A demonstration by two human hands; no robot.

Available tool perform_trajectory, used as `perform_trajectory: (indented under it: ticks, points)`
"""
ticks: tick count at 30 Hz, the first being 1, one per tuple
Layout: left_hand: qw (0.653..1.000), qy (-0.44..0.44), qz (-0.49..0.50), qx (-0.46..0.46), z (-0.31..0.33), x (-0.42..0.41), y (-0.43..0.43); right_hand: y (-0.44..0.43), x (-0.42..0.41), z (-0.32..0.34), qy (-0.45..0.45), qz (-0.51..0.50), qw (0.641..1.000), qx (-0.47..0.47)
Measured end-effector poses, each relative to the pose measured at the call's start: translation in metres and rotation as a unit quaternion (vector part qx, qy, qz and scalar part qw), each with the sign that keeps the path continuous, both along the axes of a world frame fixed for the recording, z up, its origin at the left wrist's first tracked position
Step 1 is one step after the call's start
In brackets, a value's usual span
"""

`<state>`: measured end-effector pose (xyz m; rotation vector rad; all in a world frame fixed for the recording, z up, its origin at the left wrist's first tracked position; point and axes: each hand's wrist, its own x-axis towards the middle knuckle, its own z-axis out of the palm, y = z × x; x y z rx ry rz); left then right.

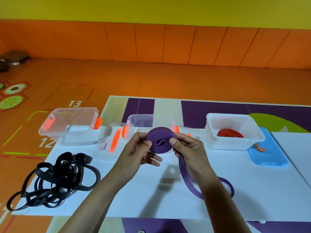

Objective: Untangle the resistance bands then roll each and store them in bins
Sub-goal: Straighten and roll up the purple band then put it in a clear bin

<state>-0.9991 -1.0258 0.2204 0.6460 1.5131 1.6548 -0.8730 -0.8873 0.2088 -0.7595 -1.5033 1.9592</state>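
A: From the head view, where does the job stand?

B: About a third through, I'd judge. A red band [229, 133] lies coiled in the white bin [234, 146] at the right of the frame, so that one looks done. The purple band [160, 140] is mid-roll at the centre, held up above the desk [151, 200].

A: And the hands?

B: Both grip the coil. The left hand [141, 149] pinches its left side, thumb on the face and fingers [154, 161] curled underneath. The right hand [189, 149] clamps the right side, thumb pressed on the outer wrap.

A: How much purple is left to wind?

B: A tail [186, 180] drops from under the right hand and loops across the desk at lower right, partly hidden by the forearm. It needs winding on before the coil goes in a bin.

A: And after that?

B: The black bands [57, 179] sit in a knotted heap at lower left. Untangling, rolling and storing them remains.

A: Room to work?

B: The middle clear bin [140, 120] stands open just behind the coil, an easy drop. The left clear bin [70, 127] is open too, at the desk's far left corner. A blue lid [267, 156] lies just beside the white bin. Open desk lies in front of the hands. Mind the left edge, though: some black loops reach over it and could slide off when pulled.
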Motion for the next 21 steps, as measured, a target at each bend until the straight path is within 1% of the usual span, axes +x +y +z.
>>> perform_trajectory:
  ticks: [1, 2, 4, 5, 7, 10, 14, 18, 21]
  points:
    - [0.998, 0.047, -0.005, -0.030, 0.004, -0.006, -0.003, 0.003, 0.001, 0.006, -0.010, 0.012, 0.999, 0.030]
    - [0.990, 0.124, -0.003, -0.069, 0.007, -0.013, -0.005, 0.006, 0.002, 0.013, -0.018, 0.030, 0.998, 0.060]
    - [0.948, 0.292, 0.000, -0.126, 0.015, -0.023, -0.011, 0.009, 0.004, 0.024, -0.037, 0.067, 0.992, 0.103]
    - [0.929, 0.347, -0.009, -0.128, 0.019, -0.026, -0.013, 0.009, 0.005, 0.027, -0.049, 0.080, 0.989, 0.116]
    - [0.911, 0.394, -0.053, -0.108, 0.025, -0.028, -0.013, 0.007, 0.007, 0.028, -0.069, 0.091, 0.983, 0.145]
    - [0.908, 0.395, -0.102, -0.096, 0.028, -0.032, -0.012, 0.002, 0.005, 0.026, -0.076, 0.085, 0.976, 0.185]
    - [0.923, 0.363, -0.097, -0.077, 0.022, -0.026, -0.016, 0.001, 0.005, 0.021, -0.055, 0.085, 0.981, 0.164]
    - [0.955, 0.292, -0.046, -0.038, 0.018, -0.024, -0.014, 0.002, 0.008, 0.017, -0.010, 0.063, 0.993, 0.094]
    - [0.973, 0.230, 0.014, -0.004, 0.015, -0.024, -0.009, 0.003, 0.008, 0.008, -0.018, 0.023, 0.996, 0.088]
